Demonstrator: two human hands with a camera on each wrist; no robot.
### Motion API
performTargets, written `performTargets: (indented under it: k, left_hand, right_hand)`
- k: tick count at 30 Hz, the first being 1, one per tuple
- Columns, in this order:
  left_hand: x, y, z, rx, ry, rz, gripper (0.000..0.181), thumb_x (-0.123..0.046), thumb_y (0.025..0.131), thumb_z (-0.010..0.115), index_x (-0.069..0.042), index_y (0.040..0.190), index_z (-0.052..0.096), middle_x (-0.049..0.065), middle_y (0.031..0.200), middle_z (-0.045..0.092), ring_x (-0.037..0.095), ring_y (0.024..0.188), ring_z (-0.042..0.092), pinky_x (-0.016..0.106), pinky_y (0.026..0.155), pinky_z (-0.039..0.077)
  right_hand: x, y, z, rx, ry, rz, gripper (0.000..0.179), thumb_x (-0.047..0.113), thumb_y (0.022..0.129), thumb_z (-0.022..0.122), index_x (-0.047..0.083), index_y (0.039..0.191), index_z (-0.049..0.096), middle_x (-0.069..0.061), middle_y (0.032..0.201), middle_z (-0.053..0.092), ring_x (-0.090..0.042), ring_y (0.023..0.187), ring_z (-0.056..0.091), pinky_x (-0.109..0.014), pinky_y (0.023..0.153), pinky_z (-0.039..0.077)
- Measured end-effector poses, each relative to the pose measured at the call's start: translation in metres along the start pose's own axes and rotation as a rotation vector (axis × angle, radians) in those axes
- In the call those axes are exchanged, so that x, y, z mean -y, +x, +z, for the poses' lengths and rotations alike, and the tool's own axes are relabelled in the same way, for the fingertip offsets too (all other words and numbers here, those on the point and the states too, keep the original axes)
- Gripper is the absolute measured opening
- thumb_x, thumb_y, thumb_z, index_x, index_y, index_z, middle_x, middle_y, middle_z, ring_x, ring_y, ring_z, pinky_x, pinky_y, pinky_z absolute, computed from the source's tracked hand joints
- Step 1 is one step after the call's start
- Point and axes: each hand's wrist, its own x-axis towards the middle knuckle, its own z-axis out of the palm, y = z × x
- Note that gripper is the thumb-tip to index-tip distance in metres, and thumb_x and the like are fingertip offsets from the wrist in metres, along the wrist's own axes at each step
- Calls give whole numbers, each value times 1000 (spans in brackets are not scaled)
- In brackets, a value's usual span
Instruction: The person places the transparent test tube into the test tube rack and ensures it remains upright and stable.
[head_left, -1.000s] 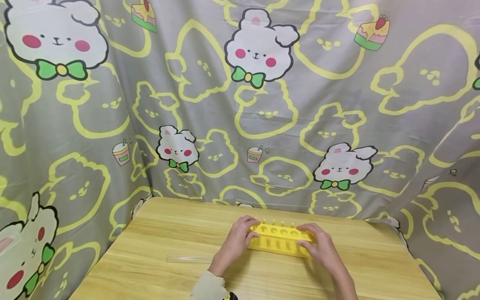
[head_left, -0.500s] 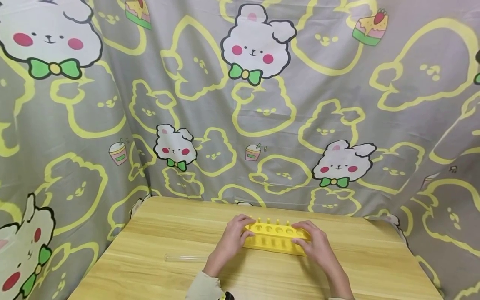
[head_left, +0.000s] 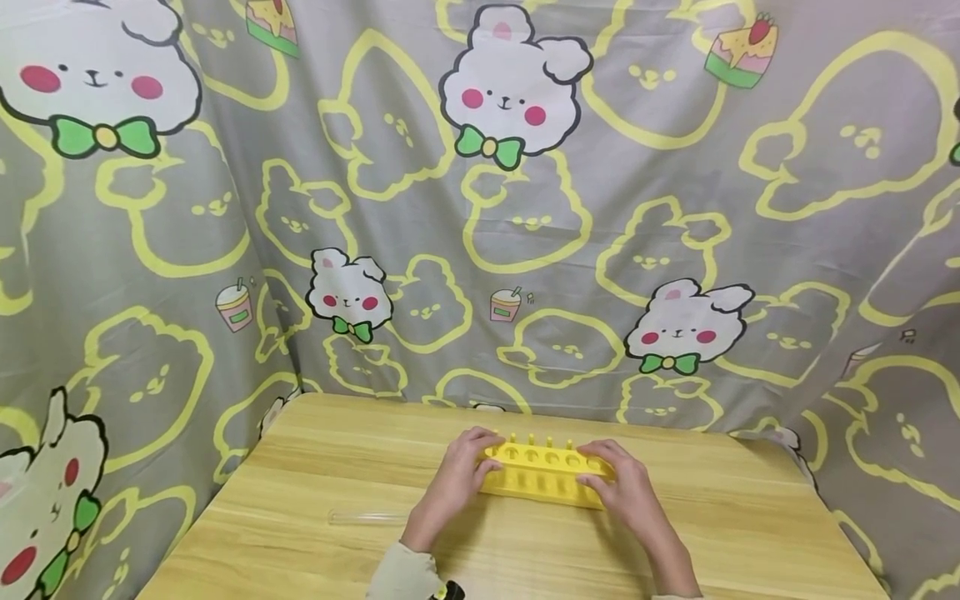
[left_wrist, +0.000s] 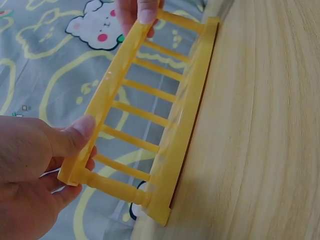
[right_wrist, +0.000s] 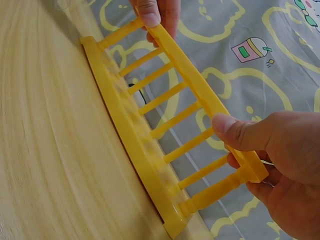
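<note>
A yellow test tube rack [head_left: 540, 493] stands upright on the wooden table, with a row of round holes in its top plate and a row of pegs behind. My left hand [head_left: 452, 477] grips the left end of the top plate, thumb in front and fingers behind. The plate's right end is held the same way by my right hand [head_left: 628, 485]. In the left wrist view, the rack [left_wrist: 107, 95] shows its slim rods between top and base. To the left of my left forearm lies a clear test tube [head_left: 362, 518], its right end hidden behind the arm.
The wooden table [head_left: 300, 467] reaches back to a grey curtain [head_left: 555, 250] printed with rabbits, which also hangs along the left and right sides. A dark band [head_left: 452, 590] shows at my left wrist.
Both hands have shifted the rack a little to the left, keeping their hold on its ends. The head view has also turned slightly. The test tube lies as before.
</note>
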Motion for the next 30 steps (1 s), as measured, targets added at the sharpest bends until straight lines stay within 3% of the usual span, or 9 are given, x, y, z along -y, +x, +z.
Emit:
performTargets:
  k: [10, 25, 30]
  left_hand:
    - [-3, 1, -3, 31, -6, -35, 37, -10, 89, 78, 0, 124, 71, 12, 124, 66, 31, 118, 63, 42, 98, 55]
    - [-2, 0, -9, 57, 20, -30, 38, -8, 90, 77, 2, 126, 70, 14, 123, 66, 33, 116, 63, 43, 96, 56]
    - [-2, -1, -11, 66, 12, -27, 36, -8, 92, 76, 0, 126, 70, 15, 128, 66, 33, 120, 62, 44, 101, 53]
  right_hand:
    - [-2, -1, 1, -13, 13, -27, 40, 0, 76, 88, 1, 114, 74, -9, 115, 70, -33, 109, 68, -53, 95, 55]
    - [1, 0, 4, 2, 16, -3, 40, 1, 77, 87, 1, 115, 74, -9, 115, 69, -34, 109, 67, -51, 94, 55]
    - [2, -1, 4, -16, 12, -23, 40, 0, 76, 87, 0, 114, 74, -9, 113, 70, -35, 108, 67, -52, 92, 56]
